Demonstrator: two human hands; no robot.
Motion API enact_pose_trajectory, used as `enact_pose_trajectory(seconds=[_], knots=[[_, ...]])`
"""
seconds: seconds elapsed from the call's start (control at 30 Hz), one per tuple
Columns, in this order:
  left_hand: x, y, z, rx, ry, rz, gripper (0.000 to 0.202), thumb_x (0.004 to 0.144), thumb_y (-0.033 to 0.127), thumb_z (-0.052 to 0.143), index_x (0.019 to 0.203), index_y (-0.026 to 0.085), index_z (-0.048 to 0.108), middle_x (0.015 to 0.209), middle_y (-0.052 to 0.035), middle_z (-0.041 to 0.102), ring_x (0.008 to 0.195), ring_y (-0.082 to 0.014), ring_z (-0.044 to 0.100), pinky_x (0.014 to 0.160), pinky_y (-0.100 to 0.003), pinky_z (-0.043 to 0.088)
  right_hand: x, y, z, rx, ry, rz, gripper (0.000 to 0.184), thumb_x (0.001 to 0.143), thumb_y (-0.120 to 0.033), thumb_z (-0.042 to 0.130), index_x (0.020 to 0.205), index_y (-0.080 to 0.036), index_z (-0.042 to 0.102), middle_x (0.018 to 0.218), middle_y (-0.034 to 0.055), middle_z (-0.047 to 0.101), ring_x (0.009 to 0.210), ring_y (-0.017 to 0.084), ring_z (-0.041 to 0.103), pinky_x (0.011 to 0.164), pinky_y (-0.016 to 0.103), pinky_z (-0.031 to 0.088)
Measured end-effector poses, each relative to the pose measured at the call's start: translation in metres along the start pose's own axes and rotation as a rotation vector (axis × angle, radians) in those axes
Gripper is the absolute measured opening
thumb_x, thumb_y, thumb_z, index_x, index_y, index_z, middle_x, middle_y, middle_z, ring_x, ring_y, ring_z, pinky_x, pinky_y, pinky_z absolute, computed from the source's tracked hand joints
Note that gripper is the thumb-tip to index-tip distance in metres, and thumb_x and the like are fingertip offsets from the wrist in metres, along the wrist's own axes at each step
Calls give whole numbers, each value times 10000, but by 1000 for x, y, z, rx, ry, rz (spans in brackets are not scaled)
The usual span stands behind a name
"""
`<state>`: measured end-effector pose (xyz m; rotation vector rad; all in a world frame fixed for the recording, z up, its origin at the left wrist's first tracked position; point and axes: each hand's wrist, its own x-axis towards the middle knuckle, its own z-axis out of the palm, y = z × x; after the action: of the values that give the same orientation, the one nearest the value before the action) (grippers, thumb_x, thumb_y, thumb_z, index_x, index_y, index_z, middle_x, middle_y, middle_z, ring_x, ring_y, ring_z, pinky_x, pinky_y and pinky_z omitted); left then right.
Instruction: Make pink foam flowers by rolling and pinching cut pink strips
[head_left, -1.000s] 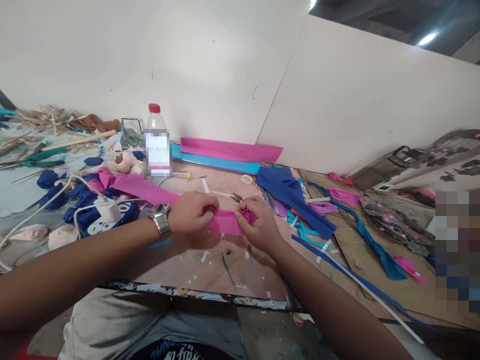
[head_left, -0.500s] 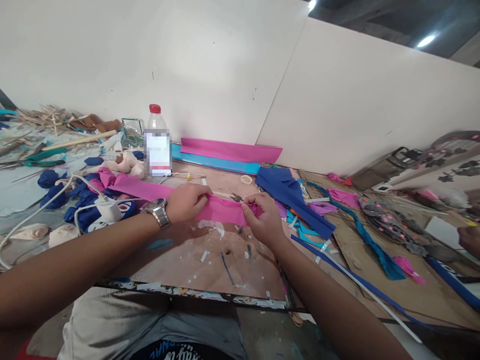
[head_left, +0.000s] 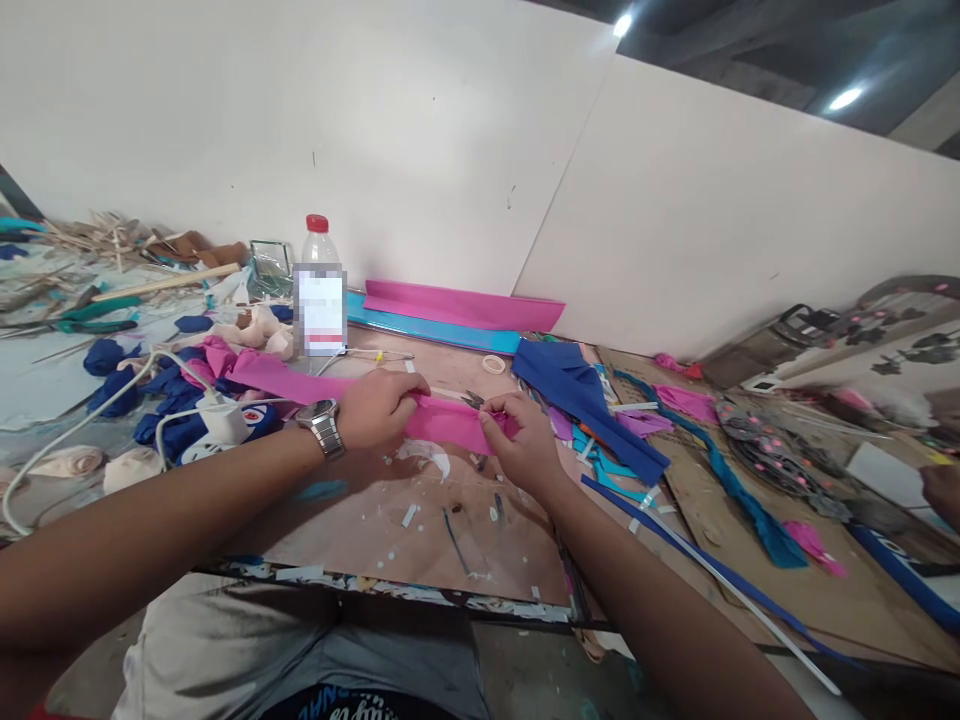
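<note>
A pink fabric strip (head_left: 442, 424) stretches between my two hands just above the table. My left hand (head_left: 379, 408), with a metal watch on the wrist, pinches its upper edge. My right hand (head_left: 521, 435) grips the right end, where the material looks bunched; the fingers partly hide it. The strip's long tail runs left behind my left hand to a crumpled pink bundle (head_left: 217, 358). Just behind the strip, near my right fingertips, lies a small dark-bladed tool (head_left: 472, 399), perhaps scissors, partly covered.
A red-capped bottle (head_left: 318, 240) stands behind a lit phone (head_left: 321, 312). Blue fabric (head_left: 585, 400) lies to the right, cardboard (head_left: 720, 500) beyond it. On the left are a white cable and plug (head_left: 225, 420) and green-handled pliers (head_left: 97, 315). Another person's hand (head_left: 941, 490) shows at far right.
My left hand has shifted slightly right along the strip's upper edge, and the right hand slightly left, so the span between them is shorter. The whole view has tilted a little.
</note>
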<state>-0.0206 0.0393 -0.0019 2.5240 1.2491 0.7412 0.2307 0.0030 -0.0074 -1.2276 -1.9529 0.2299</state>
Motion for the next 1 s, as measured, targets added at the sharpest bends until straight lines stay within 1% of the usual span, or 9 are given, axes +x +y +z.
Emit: enact_pose_trajectory(seconds=[0.1,0.17,0.23,0.3,0.43,0.6,0.73,0.87,1.0], knots=[[-3,7,0,-41,-63,83,307,943,304,471,1062,187,729,987,-69,773,899,-235,689,835,-353,477,-3,-4,4,8,-72,-28,141,920,-330,595,868,-223,671,860,60,703,883,244,612,804,395,463],[-6,13,1,-67,-103,142,330,974,398,482,1042,193,731,943,-65,766,858,-224,679,793,-333,460,-5,-8,7,22,-117,-56,149,935,-334,587,877,-226,672,876,59,709,888,244,612,821,406,459],[-8,18,2,-84,-141,187,334,979,433,495,1007,198,730,904,-59,755,841,-216,668,767,-317,441,-7,-12,8,35,-146,-72,145,940,-327,587,878,-229,674,872,55,710,886,242,611,830,413,455],[-9,23,3,-80,-166,195,321,982,417,492,942,198,723,840,-49,738,800,-205,650,722,-303,414,-7,-15,9,46,-161,-79,141,938,-318,591,870,-227,675,858,51,704,883,241,607,825,409,450],[-10,28,0,-106,-214,155,274,970,344,504,858,196,705,753,-27,713,692,-171,611,640,-280,351,-7,-17,7,50,-168,-91,142,926,-307,591,838,-224,665,838,46,699,877,236,599,823,401,437],[-11,30,-2,-177,-239,134,312,974,364,525,772,188,685,651,-4,666,586,-132,544,592,-269,306,-8,-20,3,44,-202,-150,105,907,-301,625,876,-224,689,851,30,722,893,228,606,886,422,395],[-10,29,0,-236,-266,159,332,987,373,516,777,181,687,656,-1,672,579,-121,543,593,-261,320,-8,-22,2,22,-206,-178,76,889,-287,686,842,-233,710,815,8,735,885,217,620,918,430,351],[-9,28,-2,-250,-295,164,332,983,353,506,768,165,676,666,-8,668,594,-123,548,589,-259,330,-8,-21,0,24,-189,-186,125,907,-283,667,797,-228,693,760,2,721,818,198,617,911,426,341],[-9,28,-3,-258,-326,138,355,989,362,494,769,153,678,680,-17,669,611,-124,543,589,-254,318,-8,-19,0,29,-198,-214,49,887,-260,690,853,-234,714,809,10,745,846,206,635,915,425,336]])
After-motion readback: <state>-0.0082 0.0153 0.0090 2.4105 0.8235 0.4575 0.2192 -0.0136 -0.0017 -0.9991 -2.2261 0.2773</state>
